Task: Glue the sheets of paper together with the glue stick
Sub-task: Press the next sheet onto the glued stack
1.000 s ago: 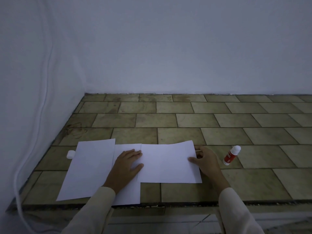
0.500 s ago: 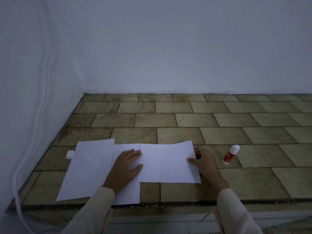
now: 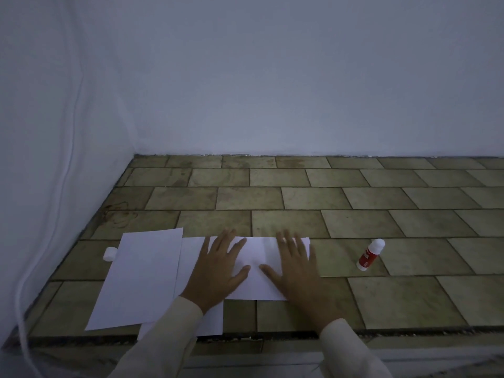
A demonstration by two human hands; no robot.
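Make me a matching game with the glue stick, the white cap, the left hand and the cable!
Things:
1. glue stick
2. white cap
3. left hand
4. cable

Places:
A. runs down at the far left
B. flat on the paper
C. alone, right of the paper
D. beside the paper's left edge

Pairs: 1-C, 2-D, 3-B, 4-A

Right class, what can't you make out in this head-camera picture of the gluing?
Overlap of middle sheet and right sheet: head view, left hand covers it.
Glue stick label: head view, too small, dim.
Right hand fingertips: head view, motion blur.
Middle sheet's near corner: head view, left sleeve hides it.
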